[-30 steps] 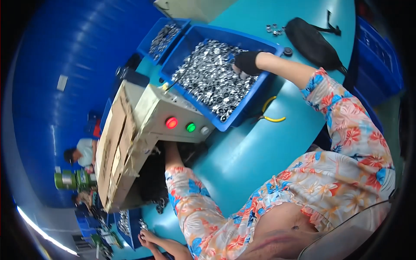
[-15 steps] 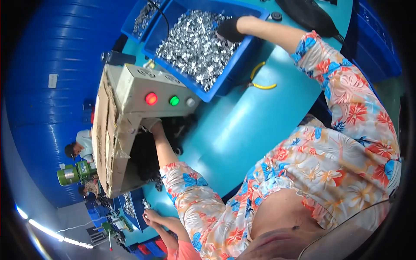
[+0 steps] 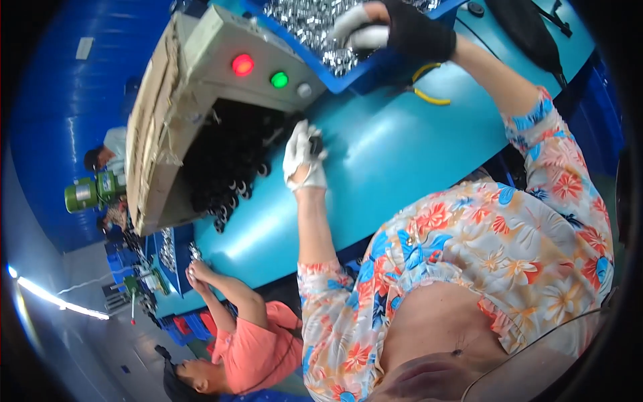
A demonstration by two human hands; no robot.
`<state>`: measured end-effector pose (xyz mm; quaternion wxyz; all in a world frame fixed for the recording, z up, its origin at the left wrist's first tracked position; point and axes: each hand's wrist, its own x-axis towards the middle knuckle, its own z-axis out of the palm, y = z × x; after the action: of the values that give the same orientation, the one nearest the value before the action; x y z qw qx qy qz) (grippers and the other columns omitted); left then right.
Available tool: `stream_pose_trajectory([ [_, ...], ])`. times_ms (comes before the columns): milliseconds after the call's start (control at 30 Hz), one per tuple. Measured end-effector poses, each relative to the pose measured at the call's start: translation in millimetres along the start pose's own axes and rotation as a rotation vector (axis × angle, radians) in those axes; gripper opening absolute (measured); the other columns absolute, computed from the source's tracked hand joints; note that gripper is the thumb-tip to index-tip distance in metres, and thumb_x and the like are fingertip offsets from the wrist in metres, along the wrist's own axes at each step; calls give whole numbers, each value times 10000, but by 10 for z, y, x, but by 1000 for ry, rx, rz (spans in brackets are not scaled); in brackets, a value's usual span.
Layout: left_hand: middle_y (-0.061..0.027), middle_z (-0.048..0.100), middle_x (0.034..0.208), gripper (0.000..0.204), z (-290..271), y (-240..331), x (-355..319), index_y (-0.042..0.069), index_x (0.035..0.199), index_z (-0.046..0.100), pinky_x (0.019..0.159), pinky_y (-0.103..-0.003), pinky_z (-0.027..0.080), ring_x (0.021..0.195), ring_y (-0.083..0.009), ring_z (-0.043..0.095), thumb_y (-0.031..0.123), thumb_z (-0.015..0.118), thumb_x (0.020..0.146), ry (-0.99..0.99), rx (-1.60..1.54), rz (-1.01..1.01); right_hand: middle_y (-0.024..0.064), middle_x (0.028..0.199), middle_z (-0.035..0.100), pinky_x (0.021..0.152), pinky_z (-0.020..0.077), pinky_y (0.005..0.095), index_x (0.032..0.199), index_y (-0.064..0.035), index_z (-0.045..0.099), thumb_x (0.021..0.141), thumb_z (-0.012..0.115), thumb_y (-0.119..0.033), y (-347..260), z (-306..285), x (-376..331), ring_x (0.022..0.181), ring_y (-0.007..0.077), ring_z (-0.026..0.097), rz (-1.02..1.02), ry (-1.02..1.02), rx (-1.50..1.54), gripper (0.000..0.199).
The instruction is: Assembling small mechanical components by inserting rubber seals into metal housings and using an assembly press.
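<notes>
Teal tabletop (image 3: 375,167) carries everything, and the grey control box (image 3: 248,57) with its red and green lamps serves as the landmark. Just below and right of the box, the left hand (image 3: 303,157), in a white glove, is curled around a small dark part (image 3: 316,143), pinching it between thumb and fingers; the part is mostly covered by the glove and its shape is hard to make out. Above and right of the box, the right hand (image 3: 395,30), in a black glove with white fingertips, lies in the blue bin (image 3: 375,67) of small shiny metal pieces (image 3: 315,27). Its fingers are bent over the pile, but whether they grip any piece cannot be told. The bin's far side is cut off by the top edge of the picture.

Under the box a dark opening holds a heap of black ring-shaped parts (image 3: 228,174), lost in shadow. A cardboard sheet (image 3: 151,120) leans against the box's left side. A yellow-handled tool (image 3: 429,94) lies right of the box, half hidden behind the bin and the right forearm.

Bare tabletop stretches right of the left hand, as far as the near edge. Below and left of the box, another person in a coral shirt (image 3: 248,348) works at the same edge with both hands raised.
</notes>
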<state>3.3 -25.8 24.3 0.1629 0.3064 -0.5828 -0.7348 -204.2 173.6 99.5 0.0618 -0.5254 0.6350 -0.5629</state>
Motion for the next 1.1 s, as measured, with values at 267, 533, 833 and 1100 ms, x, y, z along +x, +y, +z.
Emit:
stream_pose_trajectory([
  [267,-162,448,1243,487,271,-300,45,-41,1318,338,935,-374,415,1074,-251,502,86,507,880,-253,-231,94,55,981,626,819,452,259,1071,-35,609,757,654,-73,8,973,-679,902,107,570,605,-133,523,320],
  [533,-185,410,1289,599,319,-445,36,-52,1344,287,959,-309,386,1141,-242,478,-74,552,807,-216,-96,211,57,994,623,797,486,253,1086,-19,581,770,664,-100,289,1156,-795,895,115,589,705,-1,739,337],
  [833,-187,411,1284,633,305,-389,-13,-55,1342,287,962,-317,391,1146,-252,476,-77,581,782,-276,-165,239,75,933,634,724,511,270,1070,-19,577,804,639,-139,242,1157,-778,800,137,619,780,123,739,298],
  [1100,-154,471,1232,684,268,-403,56,-39,1326,316,976,-310,384,1123,-213,486,41,681,754,-345,-344,116,85,992,628,796,502,280,1108,-38,569,824,581,-89,292,1118,-784,879,151,617,644,140,693,289],
])
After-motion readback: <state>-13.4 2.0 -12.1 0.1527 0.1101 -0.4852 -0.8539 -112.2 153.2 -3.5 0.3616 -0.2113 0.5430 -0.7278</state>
